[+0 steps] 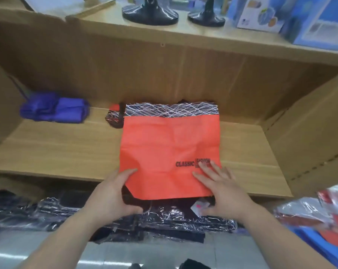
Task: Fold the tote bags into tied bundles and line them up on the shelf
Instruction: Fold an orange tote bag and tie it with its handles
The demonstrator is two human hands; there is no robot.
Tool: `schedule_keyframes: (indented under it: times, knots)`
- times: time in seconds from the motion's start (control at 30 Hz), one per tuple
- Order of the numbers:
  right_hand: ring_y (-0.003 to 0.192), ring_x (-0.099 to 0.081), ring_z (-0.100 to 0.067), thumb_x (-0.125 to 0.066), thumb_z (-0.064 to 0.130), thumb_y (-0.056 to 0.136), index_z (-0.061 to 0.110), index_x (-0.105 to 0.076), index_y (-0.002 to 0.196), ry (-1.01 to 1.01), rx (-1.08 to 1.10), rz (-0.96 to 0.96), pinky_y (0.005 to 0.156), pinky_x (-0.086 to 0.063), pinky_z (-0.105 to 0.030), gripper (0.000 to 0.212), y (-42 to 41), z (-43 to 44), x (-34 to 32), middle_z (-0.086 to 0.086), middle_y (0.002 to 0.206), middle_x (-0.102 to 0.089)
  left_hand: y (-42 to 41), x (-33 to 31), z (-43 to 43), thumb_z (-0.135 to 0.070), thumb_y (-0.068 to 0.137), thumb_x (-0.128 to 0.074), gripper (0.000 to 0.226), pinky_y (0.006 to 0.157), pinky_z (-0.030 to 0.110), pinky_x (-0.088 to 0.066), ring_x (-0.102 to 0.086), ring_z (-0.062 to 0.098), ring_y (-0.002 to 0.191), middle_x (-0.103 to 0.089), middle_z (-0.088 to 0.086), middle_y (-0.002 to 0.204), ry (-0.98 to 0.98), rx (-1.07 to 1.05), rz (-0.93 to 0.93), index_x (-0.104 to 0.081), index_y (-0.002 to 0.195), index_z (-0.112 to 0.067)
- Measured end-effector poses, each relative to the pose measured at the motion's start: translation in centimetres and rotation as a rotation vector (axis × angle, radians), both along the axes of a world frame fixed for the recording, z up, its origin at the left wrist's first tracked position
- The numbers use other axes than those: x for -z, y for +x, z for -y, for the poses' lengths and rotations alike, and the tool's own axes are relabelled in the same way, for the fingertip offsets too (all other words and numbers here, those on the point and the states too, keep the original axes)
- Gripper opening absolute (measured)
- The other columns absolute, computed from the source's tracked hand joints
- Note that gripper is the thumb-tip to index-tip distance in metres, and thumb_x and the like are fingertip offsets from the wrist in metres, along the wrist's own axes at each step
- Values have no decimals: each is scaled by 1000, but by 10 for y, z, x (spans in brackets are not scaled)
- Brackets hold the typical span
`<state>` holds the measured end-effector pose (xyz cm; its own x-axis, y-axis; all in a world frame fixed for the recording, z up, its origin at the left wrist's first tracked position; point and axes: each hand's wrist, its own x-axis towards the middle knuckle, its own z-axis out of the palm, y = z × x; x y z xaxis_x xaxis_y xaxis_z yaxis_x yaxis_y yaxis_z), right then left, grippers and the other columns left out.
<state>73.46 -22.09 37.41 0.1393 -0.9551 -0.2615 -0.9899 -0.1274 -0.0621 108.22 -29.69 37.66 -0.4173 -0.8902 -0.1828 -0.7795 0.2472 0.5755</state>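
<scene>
bag: orange bag (164, 148) lying flat and open on the wooden shelf (57, 152), near edge hanging a bit over the front lip. "CLASSIC" is printed low on the right, the rest of the print is covered.
top of the bag: dark band (170, 109) with white scribbly lines runs across the far end, and a dark handle (114, 117) pokes out at the far left corner.
left hand (113, 193): has the near left corner, thumb on top, fingers curled under the edge.
right hand (220, 189): flat on the near right part of the bag, fingers spread and straight, pressing down, not grabbing anything.
done already: one purple bundle (53, 110) sits at the back left of the same shelf, well apart from the bag.
below the shelf: dark bags in crinkly plastic wrap (164, 216), and red packs (319, 210) off to the right.
shelf above: two black stands (150, 11) and some blue and white boxes (261, 14).
</scene>
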Motion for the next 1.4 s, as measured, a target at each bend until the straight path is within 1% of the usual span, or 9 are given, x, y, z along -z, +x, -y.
schedule_keyframes:
  times: [0.1,0.23,0.33,0.5,0.63,0.93,1.17,1.3,1.4]
  knots:
    - [156,2,-16,-56,72,84,58,-2,152,-43,63,15,125,-1,-53,88,-2,3,2,21,165,6,1,4,6,-53,66,-88,82,91,37,-54,-61,16,104,-43,-8,142,-144,8,41,-55,139,-41]
    - [141,-43,-22,-71,53,82,47,-47,144,-172,86,135,115,-32,-53,67,-18,1,4,19,155,-41,3,15,19,-60,70,-82,38,99,53,-48,-51,30,122,-50,2,142,-320,-16,-13,-79,103,-40]
    - [125,-59,-17,-60,62,83,39,-66,128,-243,103,312,105,-46,-49,52,-36,-2,6,19,138,-60,-1,21,27,-78,78,-57,44,106,52,-39,-46,24,128,-56,-8,144,-292,8,-112,-80,87,-43]
    - [80,-61,0,-44,76,87,42,-69,93,-300,266,542,74,-53,-33,43,-53,0,4,18,85,-69,-17,24,38,-66,85,-51,47,98,49,-47,-60,13,109,-70,-21,109,-242,-85,-238,-77,72,-28]
    - [56,-47,-10,-59,53,92,37,-47,75,-362,391,569,59,-43,-37,26,-52,16,2,4,57,-50,-37,15,44,-47,96,-52,40,62,39,-47,-54,20,64,-54,-5,63,-312,-157,-204,-55,70,-17]
    - [64,-57,-18,-76,32,87,34,-65,95,-270,436,724,67,-49,-39,14,-61,23,3,4,68,-60,-38,23,61,-46,88,-60,33,75,40,-50,-57,23,77,-64,-4,76,-367,-81,-146,-68,80,-16]
    - [71,-54,1,-81,18,81,33,-67,106,-458,426,503,66,-46,-27,32,-50,28,12,12,97,-59,-44,32,64,-29,81,-72,20,72,43,-54,-59,21,80,-58,-4,88,-460,-99,-152,-70,96,-16]
    - [102,-56,-21,-84,7,76,27,-79,100,-615,165,334,86,-47,-40,31,-53,31,24,2,111,-66,-44,33,70,-30,86,-63,20,77,44,-53,-59,23,86,-65,-2,92,-564,22,-156,-77,85,-15]
    - [121,-54,-22,-79,24,84,32,-76,111,-582,46,295,98,-39,-42,28,-59,27,28,13,126,-67,-48,28,70,-31,89,-57,28,76,44,-54,-61,24,84,-72,0,93,-621,115,-113,-78,84,-13]
